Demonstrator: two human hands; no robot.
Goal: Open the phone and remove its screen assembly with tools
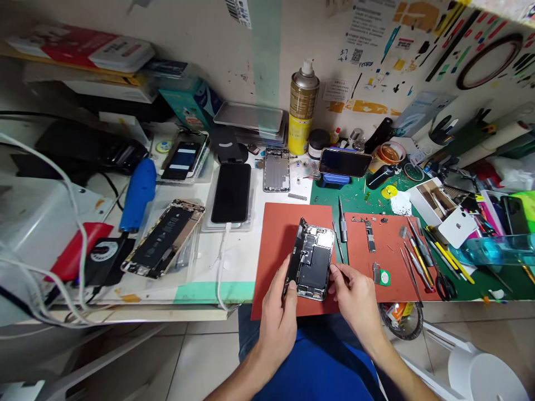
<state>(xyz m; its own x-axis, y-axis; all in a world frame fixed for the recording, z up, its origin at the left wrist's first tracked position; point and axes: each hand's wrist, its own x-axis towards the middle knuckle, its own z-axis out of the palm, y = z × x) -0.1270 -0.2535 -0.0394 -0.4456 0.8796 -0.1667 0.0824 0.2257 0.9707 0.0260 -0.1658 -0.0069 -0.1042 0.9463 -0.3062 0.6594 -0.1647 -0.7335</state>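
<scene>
An opened phone (316,262) lies over the left red mat (271,234), its battery and inner parts showing. Its screen panel (296,253) stands tilted up along the left side. My left hand (279,306) grips that panel between thumb and fingers. At the phone's lower right edge is my right hand (353,292), thumb and forefinger pinched together against the frame; anything between the fingertips is too small to make out.
The right red mat (393,223) holds a logic board (370,236), tweezers and other tools. A screwdriver (342,220) lies between the mats. Further left are a black phone (231,192) on a cable and another opened phone (164,239). A spray can (302,108) stands behind.
</scene>
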